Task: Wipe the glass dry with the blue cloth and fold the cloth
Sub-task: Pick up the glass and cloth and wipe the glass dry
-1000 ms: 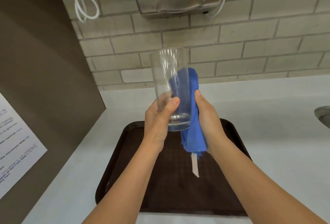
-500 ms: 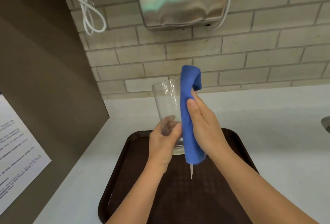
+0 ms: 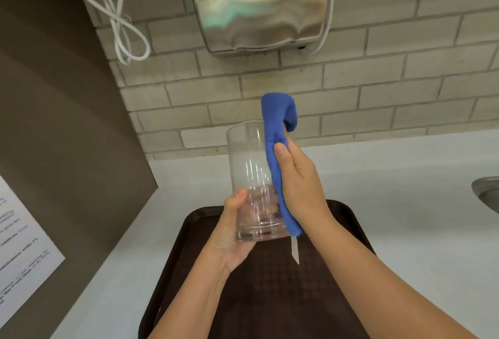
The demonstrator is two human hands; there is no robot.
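A tall clear glass (image 3: 249,165) is held upright above the tray by my left hand (image 3: 232,233), which grips its base from the left. My right hand (image 3: 299,184) presses the blue cloth (image 3: 278,133) against the glass's right side. The cloth runs from above the rim, where it curls over, down past the base. A white label (image 3: 294,249) hangs from its lower end. My right fingers are hidden behind the cloth.
A dark brown tray (image 3: 283,298) lies on the white counter (image 3: 405,190) below my hands. A steel hand dryer (image 3: 259,6) and a looped white cable (image 3: 118,22) hang on the brick wall. A sink edge (image 3: 486,192) shows at right, a printed sheet (image 3: 21,244) at left.
My right hand slid the cloth up the glass's side, from around the lower half to above the rim. Both hands and the glass sit lower in view as the camera tilted up.
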